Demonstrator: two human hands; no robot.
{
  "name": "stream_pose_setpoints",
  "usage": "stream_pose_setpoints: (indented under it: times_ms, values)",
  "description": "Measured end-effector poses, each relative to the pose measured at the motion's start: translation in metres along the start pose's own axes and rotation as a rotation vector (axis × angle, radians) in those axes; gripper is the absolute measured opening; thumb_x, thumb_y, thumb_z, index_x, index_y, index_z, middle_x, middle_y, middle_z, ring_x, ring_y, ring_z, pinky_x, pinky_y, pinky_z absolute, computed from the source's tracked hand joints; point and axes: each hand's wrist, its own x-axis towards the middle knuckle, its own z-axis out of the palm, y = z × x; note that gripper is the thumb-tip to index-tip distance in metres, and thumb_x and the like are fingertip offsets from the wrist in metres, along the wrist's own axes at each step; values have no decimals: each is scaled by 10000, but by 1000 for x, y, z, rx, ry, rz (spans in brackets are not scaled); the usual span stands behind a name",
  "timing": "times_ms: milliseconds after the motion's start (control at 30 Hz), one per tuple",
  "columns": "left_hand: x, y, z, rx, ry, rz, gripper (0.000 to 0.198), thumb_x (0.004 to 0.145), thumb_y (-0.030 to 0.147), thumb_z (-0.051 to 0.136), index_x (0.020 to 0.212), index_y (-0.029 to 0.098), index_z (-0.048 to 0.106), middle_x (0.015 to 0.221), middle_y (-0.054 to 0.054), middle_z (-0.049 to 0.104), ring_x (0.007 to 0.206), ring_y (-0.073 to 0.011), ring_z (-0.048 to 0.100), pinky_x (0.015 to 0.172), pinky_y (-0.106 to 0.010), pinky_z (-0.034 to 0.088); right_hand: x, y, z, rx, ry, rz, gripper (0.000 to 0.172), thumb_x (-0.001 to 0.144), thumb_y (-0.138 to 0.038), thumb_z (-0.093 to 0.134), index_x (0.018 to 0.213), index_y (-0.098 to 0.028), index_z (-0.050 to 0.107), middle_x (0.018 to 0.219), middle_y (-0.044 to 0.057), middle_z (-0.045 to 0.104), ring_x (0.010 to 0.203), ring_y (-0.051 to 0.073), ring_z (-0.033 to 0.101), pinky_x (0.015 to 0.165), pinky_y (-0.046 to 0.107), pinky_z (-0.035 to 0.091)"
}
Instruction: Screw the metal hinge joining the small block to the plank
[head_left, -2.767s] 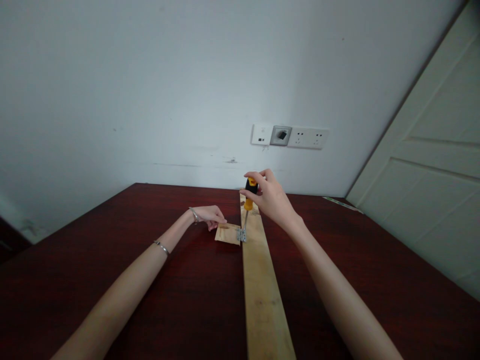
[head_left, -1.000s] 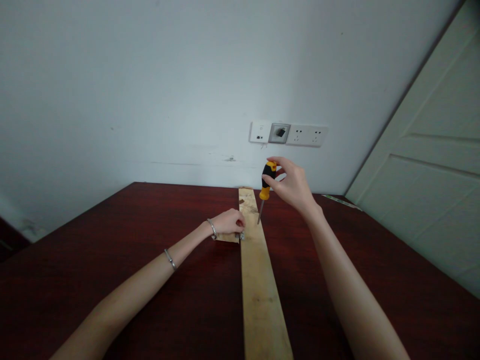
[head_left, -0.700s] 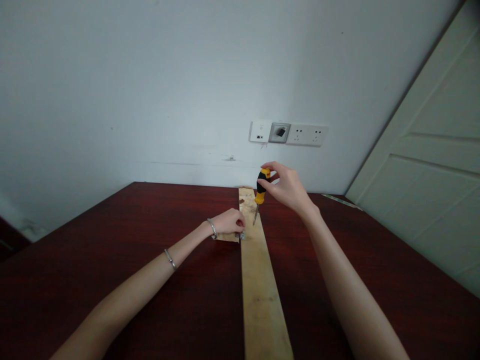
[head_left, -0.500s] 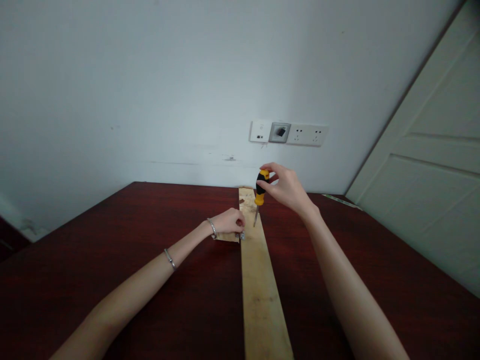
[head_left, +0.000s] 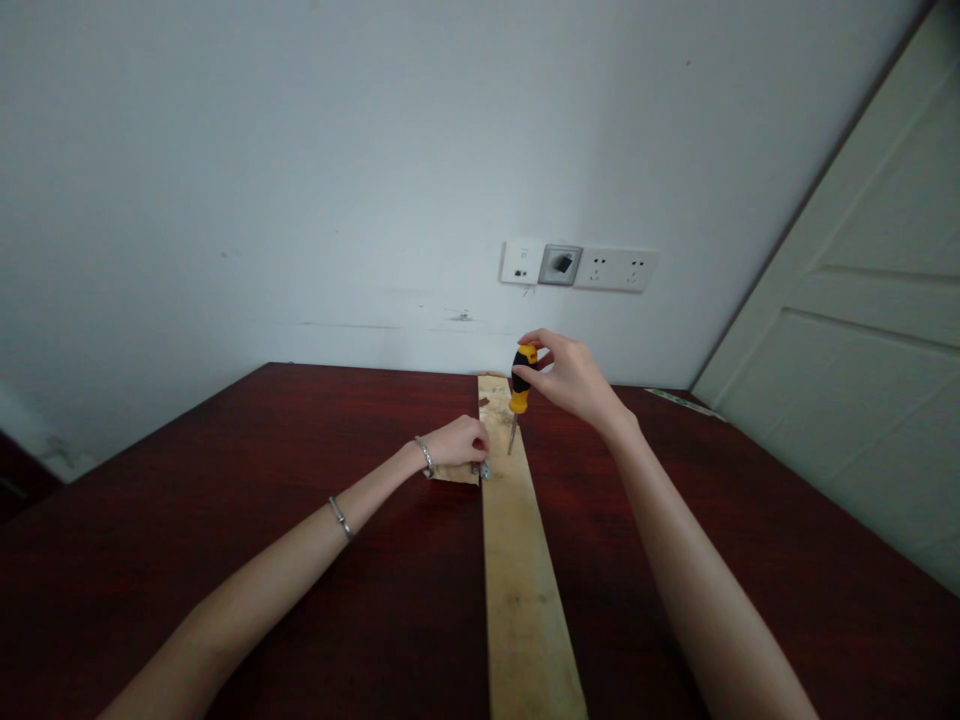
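Note:
A long pale wooden plank (head_left: 525,590) lies on the dark red table (head_left: 225,500), running away from me. My right hand (head_left: 574,378) grips a yellow-and-black screwdriver (head_left: 519,380) nearly upright, its tip on or just above the plank's far part. My left hand (head_left: 459,442) is curled over a small wooden block (head_left: 454,475) at the plank's left edge, fingers closed on it beside a small metal hinge (head_left: 484,470). Two bracelets sit on my left arm.
A white wall rises behind the table with a row of sockets and a switch (head_left: 577,267). A pale door (head_left: 862,330) stands at the right. A thin strip (head_left: 682,402) lies at the table's far right edge.
The screwdriver left the hinge, lifted to the right, then came down onto the plank's far part. My left hand slid right and closed over the small block.

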Motion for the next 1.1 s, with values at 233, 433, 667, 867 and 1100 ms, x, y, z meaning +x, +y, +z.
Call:
stream_pose_setpoints:
  times_ms: [233, 433, 667, 867, 1100]
  values:
    - [1, -3, 1, -15, 21, -10, 106, 764, 98, 623, 736, 106, 726, 765, -53, 720, 692, -135, 628, 691, -194, 430, 0, 1, -2, 6, -11, 6, 291, 759, -279, 649, 1035, -195, 604, 987, 78, 669, 668, 171, 625, 684, 353, 520]
    - [1, -2, 0, -21, 23, -14, 108, 765, 89, 618, 737, 109, 721, 768, -45, 721, 707, -134, 628, 679, -185, 422, -1, -1, -2, 20, -20, 3, 289, 762, -264, 646, 1037, -188, 603, 989, 85, 671, 679, 174, 628, 692, 356, 521]
    - [0, 0, -1, -35, 14, -18, 98, 769, 107, 629, 722, 111, 716, 773, -46, 722, 706, -135, 629, 676, -187, 422, -1, -4, -4, 19, -29, 12, 285, 768, -270, 648, 1039, -194, 600, 993, 83, 672, 684, 179, 635, 692, 360, 520]
    - [0, -2, 0, -34, 31, -16, 86, 769, 120, 644, 737, 106, 723, 778, -56, 722, 708, -141, 634, 684, -195, 427, -1, -2, -4, 17, -33, 11, 288, 766, -268, 653, 1040, -193, 599, 990, 85, 670, 688, 184, 638, 698, 366, 524]
    - [0, -1, 0, -38, 27, -28, 97, 781, 143, 641, 750, 110, 727, 787, -54, 726, 692, -133, 634, 677, -190, 428, -1, -2, -4, 26, -41, 2, 280, 773, -271, 646, 1037, -189, 596, 998, 87, 666, 692, 181, 638, 712, 369, 526]
